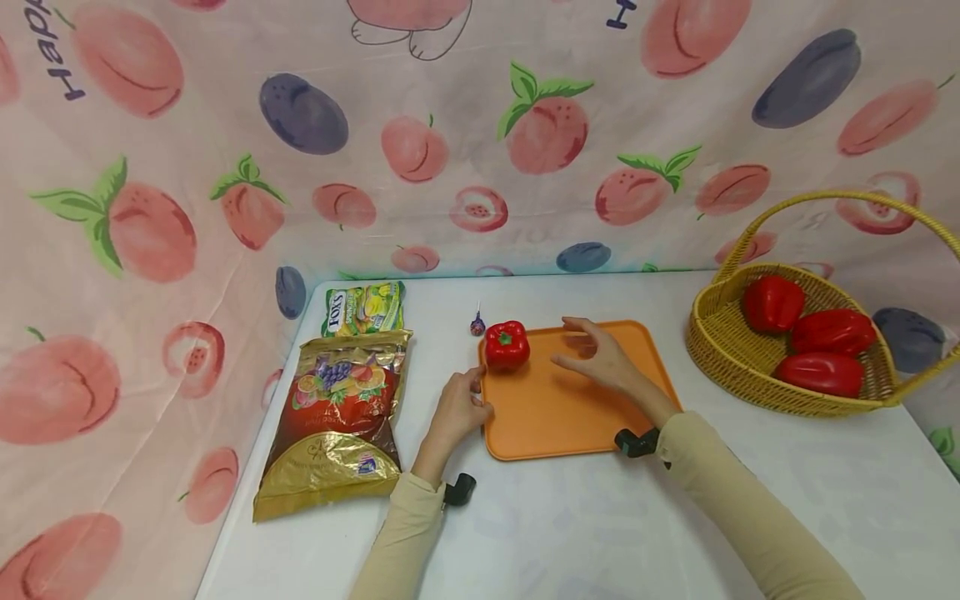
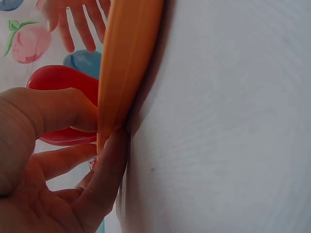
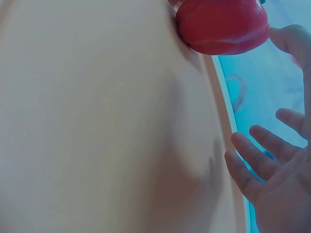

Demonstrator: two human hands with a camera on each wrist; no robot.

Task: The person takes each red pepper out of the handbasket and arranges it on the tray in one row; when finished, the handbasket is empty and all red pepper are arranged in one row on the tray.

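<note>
An orange tray [image 1: 555,417] lies on the white table, with a red bell pepper [image 1: 507,345] sitting at its far left corner. At the tray's left edge my left hand [image 1: 454,410] pinches the rim; the left wrist view shows the thumb [image 2: 58,109] on the upper side and a finger [image 2: 109,170] under it. Over the tray's far right part hovers my right hand [image 1: 603,362], fingers spread and holding nothing. In the right wrist view its palm faces the tray, to the right of the pepper [image 3: 223,26].
A yellow wicker basket [image 1: 712,358] with three red peppers stands at right, its tall handle arching up. At left lie a large gold and red candy bag [image 1: 337,425] and a green Fox's packet [image 1: 365,308]. A lollipop [image 1: 477,323] lies behind the tray, near the pepper.
</note>
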